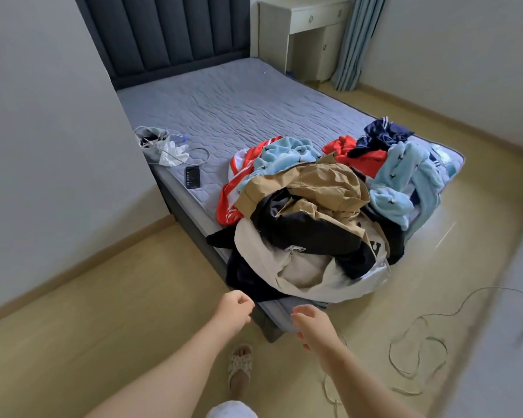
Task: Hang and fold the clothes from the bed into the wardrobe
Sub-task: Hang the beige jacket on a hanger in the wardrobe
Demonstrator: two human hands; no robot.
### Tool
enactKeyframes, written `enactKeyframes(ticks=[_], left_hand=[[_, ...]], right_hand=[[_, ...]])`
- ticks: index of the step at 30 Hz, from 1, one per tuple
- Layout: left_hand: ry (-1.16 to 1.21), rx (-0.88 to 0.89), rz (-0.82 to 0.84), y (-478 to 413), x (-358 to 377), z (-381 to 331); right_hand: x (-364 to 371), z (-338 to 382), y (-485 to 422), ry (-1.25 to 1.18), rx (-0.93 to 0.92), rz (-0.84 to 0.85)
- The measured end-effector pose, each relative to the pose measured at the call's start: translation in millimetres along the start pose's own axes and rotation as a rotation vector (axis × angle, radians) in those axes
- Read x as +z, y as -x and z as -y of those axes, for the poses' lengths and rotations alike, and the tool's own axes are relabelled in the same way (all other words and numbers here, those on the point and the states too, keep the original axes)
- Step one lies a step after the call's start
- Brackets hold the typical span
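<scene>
Clothes pile (314, 212): on the foot corner of the bed (224, 110), directly ahead of both hands.
Left hand (233, 309): loosely curled, empty, just beside its dark edge.
Right hand (311, 324): relaxed, empty.

The clothes (314, 221) lay in a loose, unfolded heap at the foot end of the bed (224, 110), a grey quilted mattress with a dark padded headboard. A crumpled tan jacket (320, 182) sat on top of the pile, over a black garment (308, 233). A cream piece (308, 267) spilled toward the mattress's near corner. Pale blue fleece (405, 173) draped the far side, beside a navy item (384, 134). A red-and-white piece (230, 203), possibly a sports top, trailed out on the left.
</scene>
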State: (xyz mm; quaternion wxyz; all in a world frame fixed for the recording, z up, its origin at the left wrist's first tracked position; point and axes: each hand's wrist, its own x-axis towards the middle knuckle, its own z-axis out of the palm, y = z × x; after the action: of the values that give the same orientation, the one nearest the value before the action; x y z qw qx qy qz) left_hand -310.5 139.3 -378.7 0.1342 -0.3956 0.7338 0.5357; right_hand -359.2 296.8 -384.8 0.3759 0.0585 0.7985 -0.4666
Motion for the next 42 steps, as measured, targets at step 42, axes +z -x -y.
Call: enactKeyframes(ticks=[42], left_hand=[[0.247,-0.495,-0.258,-301,78,-196]], right_hand=[[-172,159,-332,0.249,0.096,0.162]])
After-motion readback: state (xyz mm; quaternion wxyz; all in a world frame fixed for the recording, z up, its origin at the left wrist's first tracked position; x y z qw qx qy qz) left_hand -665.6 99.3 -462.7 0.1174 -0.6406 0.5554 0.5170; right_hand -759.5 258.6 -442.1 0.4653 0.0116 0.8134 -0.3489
